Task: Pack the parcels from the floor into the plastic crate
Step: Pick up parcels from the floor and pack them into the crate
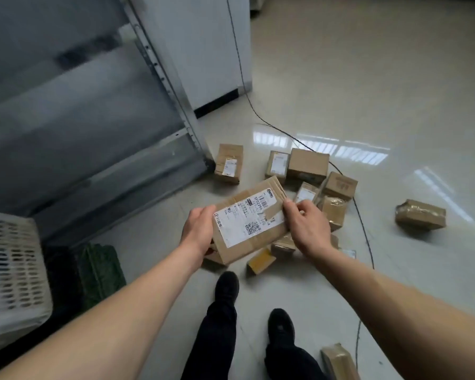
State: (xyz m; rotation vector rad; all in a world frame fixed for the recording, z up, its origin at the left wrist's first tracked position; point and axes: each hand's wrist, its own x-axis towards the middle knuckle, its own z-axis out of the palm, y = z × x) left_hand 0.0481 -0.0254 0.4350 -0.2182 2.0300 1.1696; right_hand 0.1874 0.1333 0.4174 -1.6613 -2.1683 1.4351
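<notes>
Nearest, one taped parcel [339, 362] lies on the floor [368, 91] by two black shoes [226, 290]. At the left edge stands one white plastic crate [11, 270], with a dark green crate [99, 270] beside it. Above the shoes, both hands hold one labelled cardboard box [247, 220] in the air: the left hand [198, 231] has its grip closed on the box's left end, the right hand [307, 226] pinches its right edge. Beyond, roughly ten more boxes [307, 164] lie scattered, one [420, 214] well apart at right. A black cable [364, 223] crosses the floor.
</notes>
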